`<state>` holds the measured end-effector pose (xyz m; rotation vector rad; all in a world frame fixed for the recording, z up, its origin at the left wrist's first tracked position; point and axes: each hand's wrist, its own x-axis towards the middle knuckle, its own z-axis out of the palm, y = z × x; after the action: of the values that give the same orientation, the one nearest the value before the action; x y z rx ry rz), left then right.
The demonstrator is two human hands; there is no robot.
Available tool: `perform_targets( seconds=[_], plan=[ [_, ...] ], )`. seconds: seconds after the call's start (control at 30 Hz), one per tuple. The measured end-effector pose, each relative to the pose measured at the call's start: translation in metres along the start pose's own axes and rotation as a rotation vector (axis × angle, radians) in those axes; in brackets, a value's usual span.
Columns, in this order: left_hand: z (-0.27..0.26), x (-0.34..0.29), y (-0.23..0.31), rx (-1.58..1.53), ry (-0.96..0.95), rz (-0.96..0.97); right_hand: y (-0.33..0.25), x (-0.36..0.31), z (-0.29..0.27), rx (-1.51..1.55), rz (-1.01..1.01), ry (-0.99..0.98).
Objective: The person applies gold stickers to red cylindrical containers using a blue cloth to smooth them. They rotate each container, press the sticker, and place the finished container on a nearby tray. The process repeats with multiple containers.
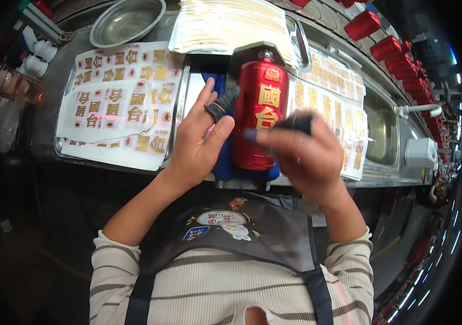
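A shiny red bottle (263,97) with raised-looking gold lettering lies in front of me, its neck pointing away, on a blue cloth (223,169). My left hand (198,135) is beside the bottle's left side with its fingers apart, and nothing shows in it. A black cover wraps one of its fingers. Over the lower right part of the bottle is my right hand (312,160), smeared by motion, with black covers on its fingers. Whether it holds anything cannot be made out. A dark angular block (279,52) sits behind the bottle's neck.
Decal sheets with gold lettering (114,108) fill a tray at left; more sheets (328,97) lie at right. At the back are a metal bowl (128,23) and a whitish, brown-streaked stack (231,24). A sink (382,130), white jug (420,153) and red bottles (362,25) stand right.
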<state>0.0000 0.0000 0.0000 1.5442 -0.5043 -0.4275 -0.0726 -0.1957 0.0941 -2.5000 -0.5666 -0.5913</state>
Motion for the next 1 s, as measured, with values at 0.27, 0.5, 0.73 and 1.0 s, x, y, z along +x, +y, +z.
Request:
perform_targets(
  seconds=[0.27, 0.5, 0.73, 1.0],
  plan=[
    [0.022, 0.023, 0.008, -0.34, 0.023, 0.054, -0.007, -0.042, 0.027, 0.245, 0.458, 0.258],
    [0.036, 0.026, 0.015, -0.224, 0.07, -0.003, 0.0, -0.056, 0.039, 0.765, 0.969, 0.667],
    [0.039, 0.028, 0.017, -0.218, 0.055, 0.028, 0.019, -0.066, 0.038, 0.791, 1.064, 0.658],
    [0.004, 0.045, 0.025, 0.874, -0.136, 0.705, 0.032, -0.073, 0.035, 0.835, 1.038, 0.661]
  ],
)
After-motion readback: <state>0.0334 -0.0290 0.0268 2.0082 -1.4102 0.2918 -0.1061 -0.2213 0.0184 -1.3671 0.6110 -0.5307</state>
